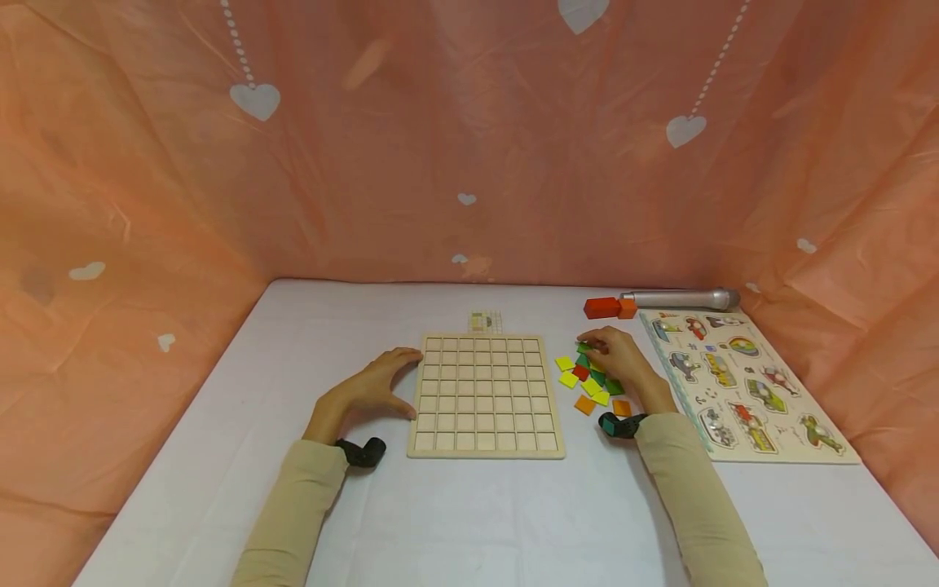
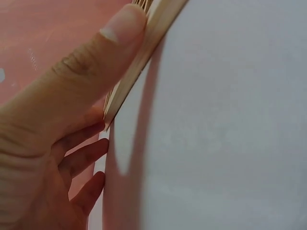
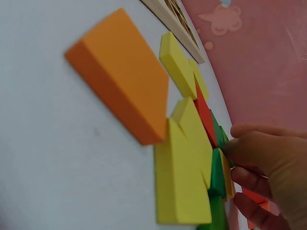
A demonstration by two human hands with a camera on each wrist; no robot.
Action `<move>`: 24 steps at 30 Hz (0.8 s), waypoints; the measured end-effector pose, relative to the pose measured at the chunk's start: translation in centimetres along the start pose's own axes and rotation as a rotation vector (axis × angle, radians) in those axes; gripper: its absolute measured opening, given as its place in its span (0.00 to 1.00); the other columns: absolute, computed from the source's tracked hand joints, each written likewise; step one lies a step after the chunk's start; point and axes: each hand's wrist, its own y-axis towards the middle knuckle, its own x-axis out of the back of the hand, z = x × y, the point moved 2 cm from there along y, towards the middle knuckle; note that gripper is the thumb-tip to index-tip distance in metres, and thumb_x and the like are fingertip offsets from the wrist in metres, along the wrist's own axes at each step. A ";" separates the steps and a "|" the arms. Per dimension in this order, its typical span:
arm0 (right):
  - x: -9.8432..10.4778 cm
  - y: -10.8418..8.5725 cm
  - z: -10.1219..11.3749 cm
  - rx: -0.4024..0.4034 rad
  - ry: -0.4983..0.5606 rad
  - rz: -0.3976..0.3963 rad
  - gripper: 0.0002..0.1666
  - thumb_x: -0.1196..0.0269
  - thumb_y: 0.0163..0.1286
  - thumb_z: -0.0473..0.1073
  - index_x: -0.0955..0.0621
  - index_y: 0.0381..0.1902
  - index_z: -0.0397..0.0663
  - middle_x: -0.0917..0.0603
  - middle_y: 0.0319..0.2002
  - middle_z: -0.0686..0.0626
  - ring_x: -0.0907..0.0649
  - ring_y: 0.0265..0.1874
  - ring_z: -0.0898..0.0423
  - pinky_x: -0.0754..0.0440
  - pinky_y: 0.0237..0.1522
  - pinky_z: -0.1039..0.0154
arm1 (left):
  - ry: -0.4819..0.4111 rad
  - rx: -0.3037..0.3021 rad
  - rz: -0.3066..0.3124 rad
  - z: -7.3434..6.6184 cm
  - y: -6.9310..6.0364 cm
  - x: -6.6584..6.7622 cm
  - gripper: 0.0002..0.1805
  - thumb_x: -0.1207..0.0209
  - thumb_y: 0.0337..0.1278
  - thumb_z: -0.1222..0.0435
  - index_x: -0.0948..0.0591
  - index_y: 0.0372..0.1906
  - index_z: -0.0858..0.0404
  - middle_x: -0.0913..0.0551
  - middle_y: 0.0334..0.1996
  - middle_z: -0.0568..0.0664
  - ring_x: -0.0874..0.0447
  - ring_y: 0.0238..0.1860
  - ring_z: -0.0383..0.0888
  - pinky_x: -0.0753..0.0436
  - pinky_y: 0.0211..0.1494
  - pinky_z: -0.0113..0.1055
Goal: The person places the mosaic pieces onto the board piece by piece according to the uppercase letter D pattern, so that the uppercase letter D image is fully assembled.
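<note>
A square wooden grid board (image 1: 486,395) lies flat, its cells holding no tiles. My left hand (image 1: 370,381) rests at the board's left side, thumb and fingers spread along the edge; the left wrist view shows the thumb of this hand (image 2: 72,91) against the board's rim (image 2: 139,62). Right of the board is a loose group of yellow, red, green and orange tiles. My right hand (image 1: 619,359) pinches a green tile (image 1: 583,347) at the group's far end. In the right wrist view the hand (image 3: 283,167) partly hides the green tiles, beyond an orange tile (image 3: 120,72).
A small printed card (image 1: 486,321) lies behind the board. Red and orange blocks (image 1: 602,308) sit at the back right beside a silver microphone (image 1: 678,299). A picture puzzle board (image 1: 741,383) lies right of my right forearm. Pink curtains (image 1: 469,147) surround the table.
</note>
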 end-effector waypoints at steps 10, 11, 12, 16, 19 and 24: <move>0.1 0.1 -0.1 0.056 -0.096 -0.035 0.17 0.40 0.65 0.36 0.20 0.52 0.41 0.23 0.47 0.40 0.27 0.41 0.47 0.24 0.47 0.56 | -0.019 0.056 0.043 -0.1 0.1 0.3 0.53 0.26 0.33 0.54 0.39 0.67 0.68 0.40 0.67 0.61 0.48 0.69 0.60 0.45 0.70 0.54; 0.0 0.1 -0.1 0.044 -0.076 -0.035 0.17 0.40 0.65 0.36 0.20 0.52 0.42 0.23 0.47 0.41 0.27 0.41 0.47 0.23 0.46 0.56 | -0.019 0.059 0.044 -0.1 0.0 0.3 0.53 0.26 0.33 0.54 0.39 0.67 0.68 0.40 0.67 0.61 0.48 0.69 0.60 0.45 0.70 0.54; 0.0 0.1 0.0 0.040 -0.058 -0.039 0.17 0.40 0.65 0.37 0.20 0.52 0.42 0.23 0.47 0.41 0.27 0.42 0.47 0.23 0.46 0.56 | -0.020 0.059 0.044 -0.1 0.0 0.3 0.53 0.26 0.33 0.54 0.38 0.67 0.67 0.40 0.67 0.61 0.48 0.69 0.60 0.44 0.69 0.54; -0.2 0.1 0.8 0.100 0.010 -0.080 0.17 0.38 0.65 0.38 0.20 0.51 0.41 0.22 0.49 0.41 0.23 0.45 0.46 0.21 0.48 0.52 | -0.020 0.050 0.037 -0.1 0.0 0.3 0.52 0.26 0.33 0.55 0.38 0.67 0.68 0.39 0.67 0.61 0.47 0.68 0.60 0.44 0.69 0.54; -0.7 0.1 2.1 0.229 0.002 -0.126 0.16 0.37 0.62 0.37 0.19 0.48 0.38 0.20 0.47 0.39 0.21 0.44 0.45 0.20 0.48 0.49 | -0.014 0.034 0.029 0.0 0.1 0.2 0.52 0.25 0.33 0.55 0.37 0.66 0.69 0.38 0.66 0.62 0.46 0.68 0.60 0.43 0.69 0.54; -2.3 0.6 4.8 0.342 0.032 -0.161 0.15 0.34 0.60 0.37 0.18 0.46 0.38 0.18 0.43 0.42 0.20 0.43 0.46 0.19 0.45 0.49 | -0.007 0.027 0.025 0.0 0.2 0.3 0.52 0.25 0.32 0.55 0.37 0.66 0.70 0.38 0.66 0.62 0.46 0.68 0.60 0.44 0.69 0.54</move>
